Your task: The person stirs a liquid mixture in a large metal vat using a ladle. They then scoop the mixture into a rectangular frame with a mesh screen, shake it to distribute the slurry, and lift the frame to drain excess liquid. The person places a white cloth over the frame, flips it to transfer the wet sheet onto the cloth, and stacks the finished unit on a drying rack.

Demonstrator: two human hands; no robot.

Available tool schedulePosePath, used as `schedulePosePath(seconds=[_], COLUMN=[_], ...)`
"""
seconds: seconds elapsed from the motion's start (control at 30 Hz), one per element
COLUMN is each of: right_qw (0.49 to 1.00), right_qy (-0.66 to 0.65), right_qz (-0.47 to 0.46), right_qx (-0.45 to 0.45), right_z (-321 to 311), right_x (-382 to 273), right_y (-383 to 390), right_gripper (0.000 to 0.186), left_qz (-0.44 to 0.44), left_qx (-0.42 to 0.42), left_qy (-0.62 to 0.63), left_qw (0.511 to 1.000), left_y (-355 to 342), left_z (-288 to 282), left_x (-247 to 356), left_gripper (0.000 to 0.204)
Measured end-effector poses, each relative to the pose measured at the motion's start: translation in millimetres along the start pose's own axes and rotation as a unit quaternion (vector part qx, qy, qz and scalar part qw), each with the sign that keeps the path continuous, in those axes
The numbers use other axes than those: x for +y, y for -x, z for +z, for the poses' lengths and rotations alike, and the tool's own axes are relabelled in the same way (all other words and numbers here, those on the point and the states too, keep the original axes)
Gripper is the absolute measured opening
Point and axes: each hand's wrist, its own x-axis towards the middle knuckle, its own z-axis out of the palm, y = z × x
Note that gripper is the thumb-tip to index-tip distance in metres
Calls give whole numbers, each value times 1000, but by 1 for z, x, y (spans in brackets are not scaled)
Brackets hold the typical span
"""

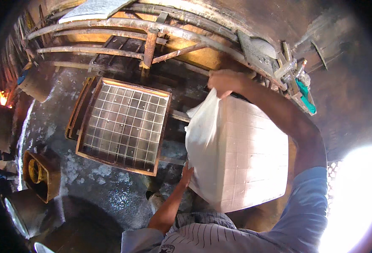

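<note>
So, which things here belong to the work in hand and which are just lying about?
Belonging:
- white cloth, gripped by the right hand
- pale grid-marked block
- wooden-framed grid, probably: similar squares

Apparently lying about:
- yellowish box
- green item

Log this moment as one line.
right hand: gripping white cloth at top | left hand: at cloth's lower edge | white block: grid-marked, cloth along left side | wooden-framed grid: left of block

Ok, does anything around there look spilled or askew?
Yes: the floor near the wooden frame has a wet shine and whitish patches, perhaps a spill. The white cloth hangs in uneven folds from the right hand.
</note>
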Motion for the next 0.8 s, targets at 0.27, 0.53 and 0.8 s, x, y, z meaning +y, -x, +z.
schedulePosePath(seconds=[0.27, 0.53, 0.8], right_qw=[893, 565, 559], right_qy=[-231, -674, -687], right_qz=[179, 167, 199], right_qx=[343, 445, 418], right_z=[173, 172, 152], right_x=[56, 75, 122], right_y=[3, -22, 38], right_gripper=[21, 19, 30], left_qz=[-17, 56, 67], left_qx=[-40, 169, 258], left_qy=[127, -194, -159], left_qw=[991, 965, 951], left_y=[241, 309, 347], left_z=[-9, 38, 92], left_x=[135, 182, 190], left_gripper=[40, 34, 32])
